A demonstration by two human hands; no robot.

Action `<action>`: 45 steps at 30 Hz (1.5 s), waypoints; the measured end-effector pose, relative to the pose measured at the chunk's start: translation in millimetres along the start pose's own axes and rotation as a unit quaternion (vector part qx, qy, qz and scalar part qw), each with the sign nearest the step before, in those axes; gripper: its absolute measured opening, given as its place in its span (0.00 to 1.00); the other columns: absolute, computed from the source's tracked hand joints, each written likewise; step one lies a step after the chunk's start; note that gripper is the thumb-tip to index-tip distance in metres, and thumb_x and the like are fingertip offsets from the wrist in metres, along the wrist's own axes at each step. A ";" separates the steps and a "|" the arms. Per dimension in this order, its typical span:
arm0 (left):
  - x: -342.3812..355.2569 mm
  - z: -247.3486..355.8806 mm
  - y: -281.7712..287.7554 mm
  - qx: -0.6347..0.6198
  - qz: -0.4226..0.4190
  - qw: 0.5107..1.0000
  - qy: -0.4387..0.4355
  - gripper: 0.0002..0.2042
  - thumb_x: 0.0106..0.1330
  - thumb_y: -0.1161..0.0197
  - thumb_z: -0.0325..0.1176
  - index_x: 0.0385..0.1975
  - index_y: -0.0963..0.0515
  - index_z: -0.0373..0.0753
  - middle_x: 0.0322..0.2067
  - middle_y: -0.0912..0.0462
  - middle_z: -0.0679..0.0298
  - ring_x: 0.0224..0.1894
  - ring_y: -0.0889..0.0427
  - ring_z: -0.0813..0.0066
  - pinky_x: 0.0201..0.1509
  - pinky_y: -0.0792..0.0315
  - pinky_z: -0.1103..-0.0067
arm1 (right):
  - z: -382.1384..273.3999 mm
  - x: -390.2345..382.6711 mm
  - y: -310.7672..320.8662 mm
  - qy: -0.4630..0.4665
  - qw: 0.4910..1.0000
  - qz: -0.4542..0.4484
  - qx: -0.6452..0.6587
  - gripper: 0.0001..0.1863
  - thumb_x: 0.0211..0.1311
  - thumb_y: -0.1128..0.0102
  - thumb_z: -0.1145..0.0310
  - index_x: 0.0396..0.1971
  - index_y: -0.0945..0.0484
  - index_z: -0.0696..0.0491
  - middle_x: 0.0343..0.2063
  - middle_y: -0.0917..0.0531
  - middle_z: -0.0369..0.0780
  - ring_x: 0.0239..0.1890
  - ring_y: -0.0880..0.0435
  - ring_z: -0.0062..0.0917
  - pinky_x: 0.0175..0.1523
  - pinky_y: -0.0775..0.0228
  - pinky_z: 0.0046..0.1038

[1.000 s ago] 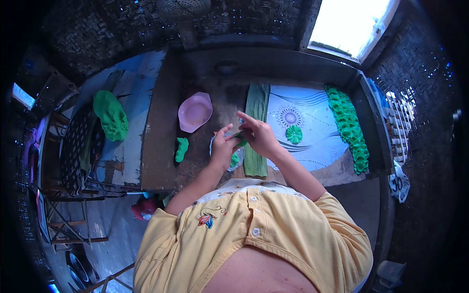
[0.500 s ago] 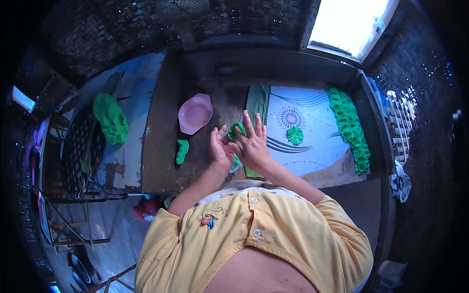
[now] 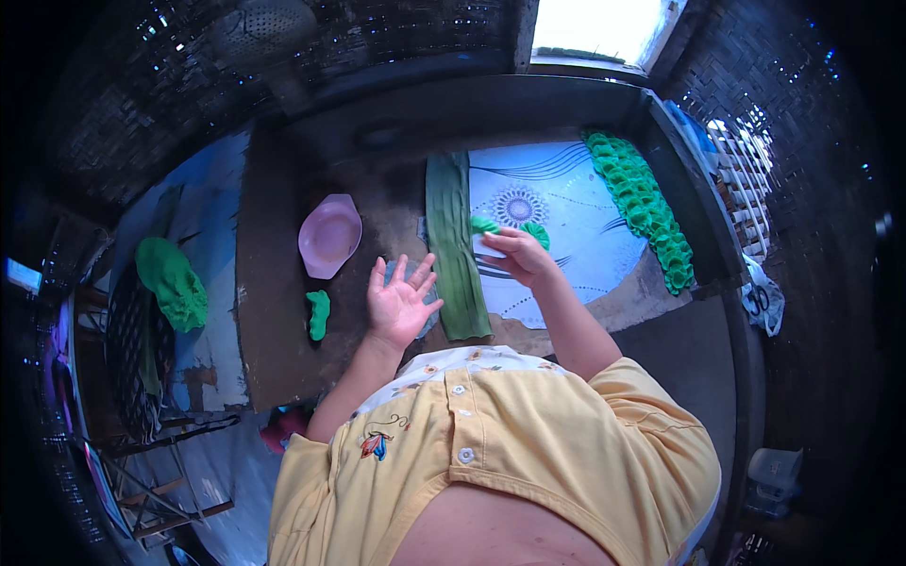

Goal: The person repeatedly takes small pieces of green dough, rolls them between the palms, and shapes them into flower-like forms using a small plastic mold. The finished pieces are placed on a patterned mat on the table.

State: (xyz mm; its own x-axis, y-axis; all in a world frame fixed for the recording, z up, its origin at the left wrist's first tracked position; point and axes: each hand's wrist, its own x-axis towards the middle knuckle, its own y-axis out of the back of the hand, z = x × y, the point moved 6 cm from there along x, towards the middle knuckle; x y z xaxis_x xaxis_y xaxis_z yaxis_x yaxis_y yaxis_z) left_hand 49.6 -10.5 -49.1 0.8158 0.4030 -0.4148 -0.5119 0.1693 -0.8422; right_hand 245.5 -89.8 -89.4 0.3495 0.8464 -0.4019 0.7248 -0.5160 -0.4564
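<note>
Left hand: the left hand [image 3: 401, 302] is being held open at the centre of the frame, palm up and fingers spread, with nothing gripped; it is being hovered over a small grey disc [image 3: 427, 304] that is lying on the dark worktop [image 3: 274, 311].
Right hand: the right hand [image 3: 517, 257] is being held just right of centre, fingers curled around a small white piece [image 3: 488, 247] with a green dough lump [image 3: 484, 225] showing at its upper edge; how tightly the piece is being pinched cannot be told.
Green strip: a long dark green strip [image 3: 453, 236] is being kept flat between the two hands, running from the upper middle down toward the person's chest.
Patterned sheet: a white patterned sheet [image 3: 566, 217] is being used as a surface right of centre; a second green piece [image 3: 537, 233] is lying on it, just beside the right hand.
Shaped pieces: a row of green shaped pieces [image 3: 646, 203] is being kept along the sheet's right edge.
Bowl: a pink bowl [image 3: 329, 236] is being left on the worktop, upper left of the left hand.
Dough lump: a green lump [image 3: 318, 313] is lying left of the left hand, apart from it.
Cloth: a green cloth [image 3: 172, 281] is being left at the far left.
</note>
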 end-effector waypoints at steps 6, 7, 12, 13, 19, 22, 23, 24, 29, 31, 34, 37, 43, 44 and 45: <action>4.7 -1.6 6.9 0.024 0.051 0.998 -0.007 0.38 0.60 0.53 0.57 0.65 0.61 0.48 0.60 0.39 0.60 0.67 0.58 0.62 0.65 0.77 0.56 | -10.4 8.8 124.0 0.095 0.923 0.288 -0.236 0.22 0.49 0.42 0.76 0.48 0.28 0.55 0.41 0.21 0.39 0.43 0.23 0.24 0.47 0.32 0.26; 6.3 -2.9 7.7 0.031 0.058 0.998 -0.003 0.38 0.60 0.52 0.56 0.65 0.60 0.48 0.59 0.38 0.60 0.67 0.57 0.62 0.65 0.77 0.56 | -12.6 10.7 137.3 0.108 0.892 0.333 -0.285 0.24 0.48 0.43 0.77 0.50 0.29 0.55 0.42 0.21 0.39 0.43 0.23 0.25 0.47 0.32 0.26; 9.4 -2.3 5.0 0.035 0.048 0.998 -0.005 0.38 0.59 0.50 0.54 0.65 0.60 0.48 0.60 0.39 0.61 0.66 0.55 0.63 0.65 0.75 0.57 | -15.2 28.8 152.8 0.112 0.814 0.330 -0.465 0.30 0.44 0.45 0.77 0.54 0.32 0.54 0.41 0.20 0.42 0.41 0.20 0.29 0.45 0.30 0.26; 8.8 -0.3 4.7 0.037 0.047 0.998 -0.010 0.38 0.59 0.49 0.54 0.65 0.60 0.48 0.60 0.39 0.61 0.66 0.55 0.63 0.66 0.74 0.57 | -17.5 30.1 149.3 0.120 0.797 0.324 -0.494 0.31 0.43 0.45 0.77 0.54 0.32 0.54 0.40 0.19 0.42 0.40 0.20 0.30 0.45 0.30 0.25; 5.5 6.6 5.9 0.034 0.050 0.998 -0.026 0.39 0.58 0.47 0.53 0.65 0.59 0.48 0.59 0.38 0.62 0.65 0.52 0.64 0.65 0.74 0.57 | -27.6 31.9 132.3 0.090 0.748 0.304 -0.583 0.32 0.40 0.50 0.78 0.54 0.31 0.48 0.34 0.19 0.46 0.38 0.21 0.35 0.44 0.30 0.32; 6.0 5.2 5.8 0.030 0.050 0.998 -0.025 0.38 0.58 0.47 0.52 0.64 0.57 0.48 0.58 0.36 0.63 0.64 0.49 0.65 0.65 0.73 0.56 | -30.9 32.3 126.1 0.125 0.730 0.276 -0.612 0.33 0.40 0.49 0.80 0.54 0.31 0.49 0.31 0.20 0.44 0.34 0.21 0.35 0.42 0.30 0.31; 6.3 4.8 6.3 0.023 0.053 0.998 -0.026 0.36 0.57 0.46 0.52 0.63 0.54 0.48 0.57 0.36 0.63 0.62 0.47 0.65 0.66 0.71 0.57 | -31.3 32.2 124.8 0.136 0.734 0.268 -0.609 0.33 0.39 0.49 0.80 0.54 0.31 0.49 0.30 0.21 0.44 0.34 0.22 0.35 0.42 0.30 0.31; 6.9 4.3 7.2 0.018 0.058 0.998 -0.026 0.34 0.57 0.46 0.51 0.62 0.51 0.49 0.57 0.35 0.63 0.61 0.45 0.65 0.66 0.69 0.57 | -32.2 31.9 122.9 0.146 0.738 0.259 -0.606 0.33 0.39 0.48 0.81 0.54 0.31 0.50 0.30 0.22 0.43 0.33 0.22 0.34 0.41 0.30 0.30; 15.7 2.3 16.4 -0.003 0.070 0.997 -0.020 0.33 0.57 0.46 0.51 0.60 0.48 0.49 0.55 0.34 0.63 0.60 0.43 0.65 0.66 0.66 0.57 | -40.1 24.4 92.9 0.126 0.833 0.234 -0.485 0.32 0.39 0.44 0.82 0.51 0.30 0.53 0.27 0.24 0.39 0.31 0.22 0.27 0.37 0.29 0.27; 23.0 0.8 24.0 -0.022 0.082 0.996 -0.020 0.33 0.57 0.46 0.51 0.61 0.49 0.49 0.55 0.34 0.63 0.60 0.43 0.65 0.66 0.66 0.57 | -39.5 19.6 60.9 0.082 0.923 0.187 -0.325 0.31 0.40 0.43 0.83 0.51 0.31 0.54 0.26 0.25 0.36 0.32 0.22 0.24 0.35 0.28 0.24; 37.7 -3.0 35.8 -0.062 0.113 0.991 -0.034 0.32 0.59 0.50 0.52 0.61 0.50 0.48 0.55 0.34 0.62 0.60 0.43 0.64 0.65 0.64 0.57 | -43.5 4.0 -13.6 0.089 0.982 0.072 -0.151 0.28 0.44 0.44 0.85 0.50 0.31 0.55 0.29 0.26 0.35 0.32 0.22 0.21 0.33 0.27 0.21; 52.6 -9.0 35.7 -0.109 0.102 0.988 -0.030 0.30 0.63 0.60 0.54 0.63 0.52 0.48 0.56 0.35 0.60 0.60 0.41 0.61 0.65 0.60 0.58 | -41.5 -19.9 -96.0 0.052 0.984 -0.156 0.064 0.22 0.48 0.45 0.85 0.46 0.31 0.54 0.32 0.26 0.33 0.31 0.23 0.18 0.35 0.28 0.21; 38.8 16.2 -7.7 -0.176 -0.122 0.971 -0.109 0.28 0.65 0.66 0.54 0.59 0.48 0.43 0.57 0.37 0.56 0.59 0.39 0.59 0.62 0.46 0.60 | -25.1 -50.4 -152.3 0.061 0.979 -0.183 -0.066 0.24 0.50 0.44 0.82 0.50 0.34 0.56 0.33 0.25 0.33 0.34 0.24 0.19 0.40 0.30 0.22; 33.3 18.4 -8.5 -0.181 -0.085 0.974 -0.109 0.27 0.65 0.66 0.53 0.60 0.48 0.43 0.57 0.37 0.56 0.58 0.38 0.60 0.62 0.46 0.60 | -23.0 -52.3 -150.9 0.067 0.979 -0.152 -0.117 0.25 0.50 0.44 0.82 0.52 0.35 0.57 0.33 0.25 0.33 0.34 0.25 0.19 0.41 0.31 0.22; 27.3 22.8 -14.3 -0.176 -0.089 0.973 -0.123 0.27 0.66 0.66 0.53 0.60 0.49 0.44 0.57 0.37 0.56 0.57 0.37 0.60 0.62 0.46 0.60 | -24.5 -55.3 -151.5 0.104 0.958 -0.140 -0.229 0.27 0.50 0.44 0.80 0.53 0.34 0.55 0.39 0.26 0.37 0.41 0.26 0.22 0.43 0.32 0.22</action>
State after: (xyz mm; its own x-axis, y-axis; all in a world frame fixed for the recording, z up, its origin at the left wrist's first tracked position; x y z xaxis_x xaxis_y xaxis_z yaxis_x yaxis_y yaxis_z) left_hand 73.1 18.6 -40.6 0.7716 0.6061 -0.1933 -0.2090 -0.0455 -0.9769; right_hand 130.8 -55.2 21.4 0.1800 0.9754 -0.1269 0.9750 -0.1941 -0.1087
